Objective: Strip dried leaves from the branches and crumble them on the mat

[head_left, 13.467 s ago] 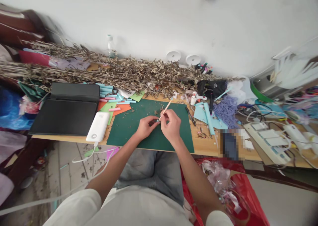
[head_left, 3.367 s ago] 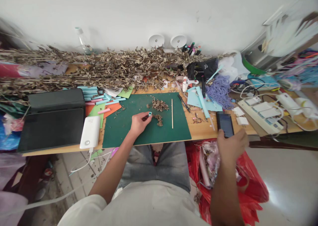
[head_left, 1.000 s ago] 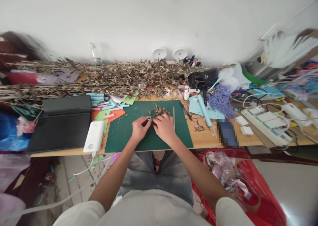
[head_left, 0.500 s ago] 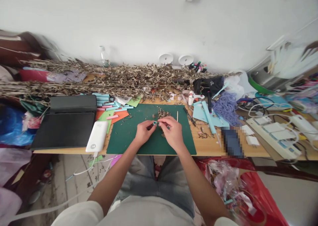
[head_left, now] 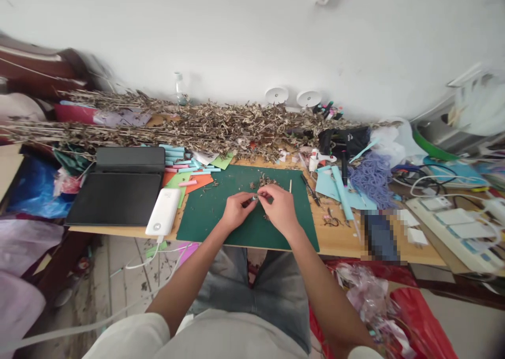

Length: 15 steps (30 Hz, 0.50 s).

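My left hand is closed around a small light-blue paper tube, held just above the green cutting mat. At the tube's open end, the fingertips of my right hand are pinched together. They hide most of that end, and whatever they hold is too small to make out. Behind my right hand lies a small heap of crumbled dried leaves on the mat. A thin pale stick and a black pen lie to its right.
Bundles of dried plants stretch along the back. Left are paper tubes, a black tablet case and a white power bank. Right are a glue gun, purple yarn and a power strip.
My right fingertips have come in against the tube's open end, which showed more plainly before. The whole view has shifted, so the desk appears further right.
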Motion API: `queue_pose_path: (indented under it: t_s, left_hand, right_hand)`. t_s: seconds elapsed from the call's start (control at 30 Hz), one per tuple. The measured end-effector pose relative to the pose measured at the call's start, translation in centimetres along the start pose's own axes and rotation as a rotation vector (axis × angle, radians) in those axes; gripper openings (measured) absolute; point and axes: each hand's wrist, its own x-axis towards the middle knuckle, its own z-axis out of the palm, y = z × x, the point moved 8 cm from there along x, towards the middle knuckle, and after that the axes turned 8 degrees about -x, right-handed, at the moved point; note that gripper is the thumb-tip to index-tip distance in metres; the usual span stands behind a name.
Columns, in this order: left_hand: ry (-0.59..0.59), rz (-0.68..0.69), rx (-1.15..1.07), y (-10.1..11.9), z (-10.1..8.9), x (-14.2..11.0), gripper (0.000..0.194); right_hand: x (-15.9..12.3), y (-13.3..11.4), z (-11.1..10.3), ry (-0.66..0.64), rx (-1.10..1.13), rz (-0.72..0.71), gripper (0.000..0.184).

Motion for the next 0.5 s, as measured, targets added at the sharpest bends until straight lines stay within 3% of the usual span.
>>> queue_pose_path:
  t_s: [0.2, 0.5]
  left_hand:
    - [-0.006, 0.005, -0.001, -0.1, 0.0, 0.0, 0.017]
    - [-0.003, -0.001, 0.009, 0.0, -0.1, 0.0, 0.020]
  right_hand:
    - [-0.2, -0.7, 1.0, -0.039, 0.004, -0.108, 0.022]
    - [-1.1, 0.5, 1.2, 0.069, -0.060, -0.045, 0.015]
